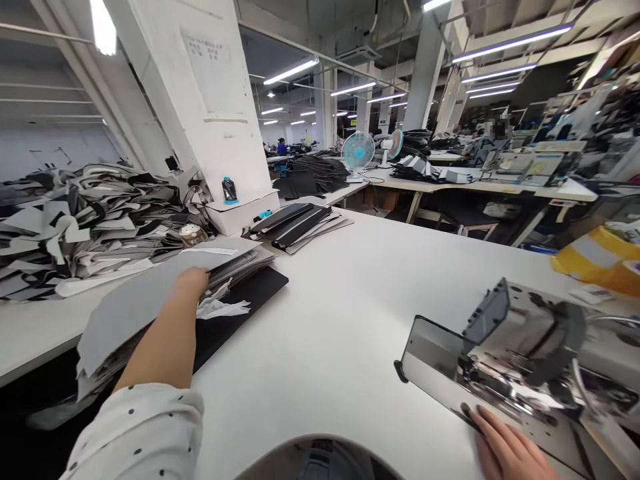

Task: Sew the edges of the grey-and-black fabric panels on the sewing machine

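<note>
Past the left hand [191,280], one blue-capped bottle [229,191]

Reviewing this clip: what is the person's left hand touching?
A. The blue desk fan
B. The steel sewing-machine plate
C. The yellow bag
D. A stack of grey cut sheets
D: the left hand is at the edge of the stack of grey cut sheets, its fingers hidden among the sheets.
</note>
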Action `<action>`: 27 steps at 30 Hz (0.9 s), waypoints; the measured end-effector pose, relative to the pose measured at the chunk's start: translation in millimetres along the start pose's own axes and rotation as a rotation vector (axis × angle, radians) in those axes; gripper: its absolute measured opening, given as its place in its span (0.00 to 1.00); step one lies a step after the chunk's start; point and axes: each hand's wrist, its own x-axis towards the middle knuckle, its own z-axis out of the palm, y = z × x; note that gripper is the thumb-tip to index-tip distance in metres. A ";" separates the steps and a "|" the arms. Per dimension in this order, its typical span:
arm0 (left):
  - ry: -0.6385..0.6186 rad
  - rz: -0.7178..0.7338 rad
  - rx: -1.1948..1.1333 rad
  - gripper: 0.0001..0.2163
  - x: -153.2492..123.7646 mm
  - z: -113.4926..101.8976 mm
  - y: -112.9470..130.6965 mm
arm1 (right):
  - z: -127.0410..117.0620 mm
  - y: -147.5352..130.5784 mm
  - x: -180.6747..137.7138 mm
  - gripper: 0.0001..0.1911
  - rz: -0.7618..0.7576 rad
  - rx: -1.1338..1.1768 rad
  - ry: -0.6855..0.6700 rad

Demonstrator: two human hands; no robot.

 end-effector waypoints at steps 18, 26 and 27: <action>-0.512 0.865 -0.464 0.22 -303.6 168.3 344.1 | -53.6 -97.1 80.7 0.14 -0.018 0.414 -0.361; -0.430 1.373 -0.459 0.16 -344.3 164.5 269.5 | -39.8 -38.0 70.8 0.16 0.218 0.314 -0.290; -0.403 1.383 -0.437 0.14 -346.6 165.4 261.4 | -39.7 -38.5 69.2 0.16 0.218 0.308 -0.280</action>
